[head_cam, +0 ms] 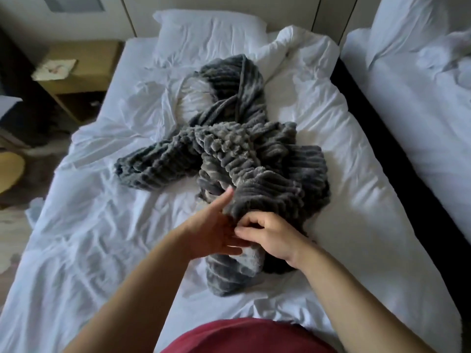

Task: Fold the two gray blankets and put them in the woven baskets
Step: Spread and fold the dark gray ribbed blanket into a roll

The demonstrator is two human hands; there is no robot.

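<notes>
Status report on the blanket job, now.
Status: right hand pinching gray blanket, left hand open against it. Blanket crumpled on bed, not yet folded. No baskets in view.

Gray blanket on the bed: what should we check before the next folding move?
1. Gray blanket spread flat: not ok, crumpled heap.
2. Right hand grips fabric: ok, fingers curl on it.
3. Left hand grips too: not ok, fingers straight, thumb out.
4. Bed has bare sheet beside the heap: ok.
5. Heap holds one blanket or two: cannot tell.
6. Woven baskets near: cannot tell, none in view.
</notes>
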